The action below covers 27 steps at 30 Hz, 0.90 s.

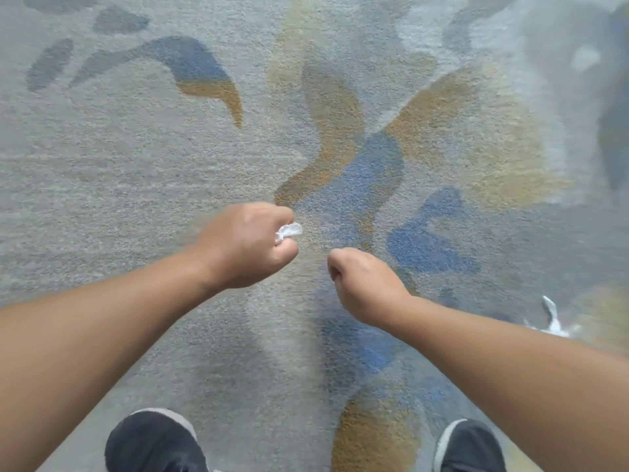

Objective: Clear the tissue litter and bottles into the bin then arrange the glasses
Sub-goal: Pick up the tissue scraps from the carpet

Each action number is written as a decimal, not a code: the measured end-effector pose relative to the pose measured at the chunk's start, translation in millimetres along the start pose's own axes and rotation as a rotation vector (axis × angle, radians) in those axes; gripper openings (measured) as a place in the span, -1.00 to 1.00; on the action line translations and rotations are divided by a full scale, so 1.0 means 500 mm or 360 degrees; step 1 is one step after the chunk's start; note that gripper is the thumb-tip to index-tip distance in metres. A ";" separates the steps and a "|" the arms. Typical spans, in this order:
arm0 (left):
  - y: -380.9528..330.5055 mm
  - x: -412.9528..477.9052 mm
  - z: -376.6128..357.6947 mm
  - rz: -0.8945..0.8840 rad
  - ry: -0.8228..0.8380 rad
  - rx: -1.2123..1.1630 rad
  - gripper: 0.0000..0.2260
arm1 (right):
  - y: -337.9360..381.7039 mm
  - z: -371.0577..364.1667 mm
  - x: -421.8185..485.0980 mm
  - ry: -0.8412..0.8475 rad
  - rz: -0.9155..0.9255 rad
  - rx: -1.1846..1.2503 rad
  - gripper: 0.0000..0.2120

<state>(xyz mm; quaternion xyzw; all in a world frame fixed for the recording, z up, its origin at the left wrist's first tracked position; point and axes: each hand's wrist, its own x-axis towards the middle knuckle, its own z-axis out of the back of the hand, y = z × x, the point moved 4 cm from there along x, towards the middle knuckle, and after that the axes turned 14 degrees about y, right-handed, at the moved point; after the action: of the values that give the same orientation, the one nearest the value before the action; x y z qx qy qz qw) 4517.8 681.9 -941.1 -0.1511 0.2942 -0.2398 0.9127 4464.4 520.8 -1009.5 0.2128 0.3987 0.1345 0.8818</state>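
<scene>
As the right hand [366, 284] curls empty, tissue [289, 230] protrudes between left fingers [277, 214].

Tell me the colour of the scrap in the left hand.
White. The tissue scrap pokes out of the left hand, clearest in the head view.

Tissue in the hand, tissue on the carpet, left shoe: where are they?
held tissue [289, 230]: head view, white tip poking from the left hand [248, 245].
carpet tissue [553, 319]: head view, its twisted middle.
left shoe [153, 441]: head view, its dark top.
</scene>
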 end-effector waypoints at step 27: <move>-0.326 0.176 -0.057 -0.0649 0.0183 0.0170 -0.79 | -0.533 -0.065 -0.339 -0.0381 -0.1412 0.0256 -0.73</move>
<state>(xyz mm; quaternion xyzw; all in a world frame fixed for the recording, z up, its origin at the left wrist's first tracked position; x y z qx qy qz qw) 4506.1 494.9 -936.2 -0.1451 0.2960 -0.4428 0.8338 4348.3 228.0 -1048.0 0.1034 0.3557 -0.3125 0.8747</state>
